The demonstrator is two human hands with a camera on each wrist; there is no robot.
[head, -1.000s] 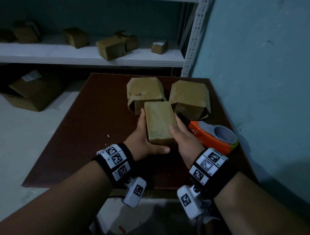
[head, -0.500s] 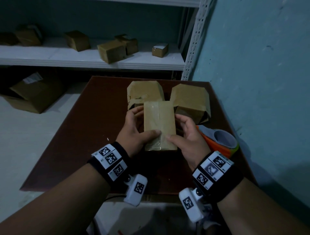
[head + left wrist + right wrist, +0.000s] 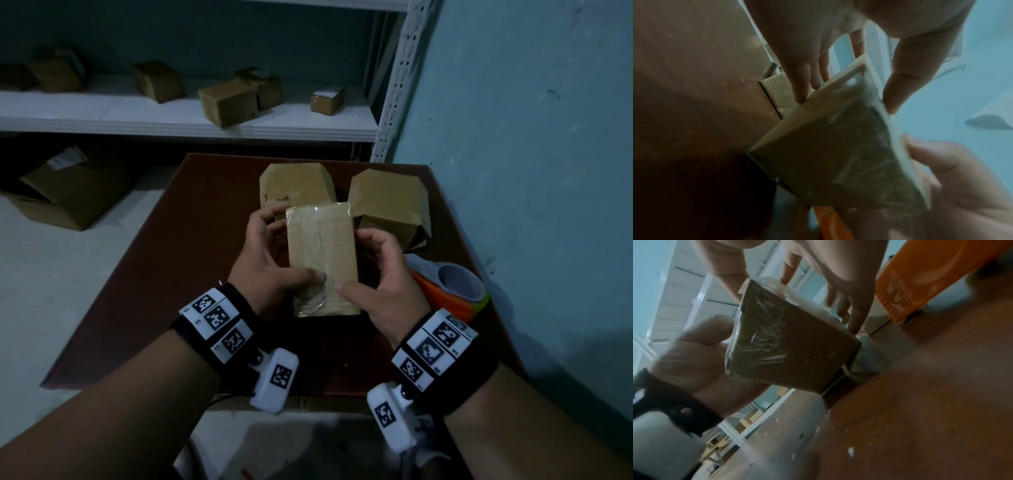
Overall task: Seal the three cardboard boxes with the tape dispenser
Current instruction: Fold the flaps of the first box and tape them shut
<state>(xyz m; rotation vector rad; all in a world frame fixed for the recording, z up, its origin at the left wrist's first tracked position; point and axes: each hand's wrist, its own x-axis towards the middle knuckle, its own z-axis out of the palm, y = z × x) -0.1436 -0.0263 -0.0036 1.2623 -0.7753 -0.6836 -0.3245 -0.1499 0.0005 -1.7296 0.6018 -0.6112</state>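
Both hands hold a small cardboard box (image 3: 322, 257) over the brown table (image 3: 164, 274), its taped top face tilted toward me. My left hand (image 3: 281, 253) grips its left side, thumb on the near end of the top. My right hand (image 3: 364, 265) grips the right side, its thumb beside the left one. Wrinkled clear tape covers the box's near end (image 3: 764, 344), also seen in the left wrist view (image 3: 838, 154). Two more cardboard boxes (image 3: 294, 185) (image 3: 390, 202) stand just behind. The orange tape dispenser (image 3: 448, 291) lies on the table right of my right hand.
A blue wall (image 3: 531, 171) runs close along the table's right edge. A white shelf (image 3: 171, 120) behind the table carries several small boxes, and a larger carton (image 3: 68, 195) sits on the floor at the left. Bare tabletop lies to the left of my hands.
The small box has been lifted off the table and tipped toward me. Both thumbs have moved from its sides onto the near end of its top face.
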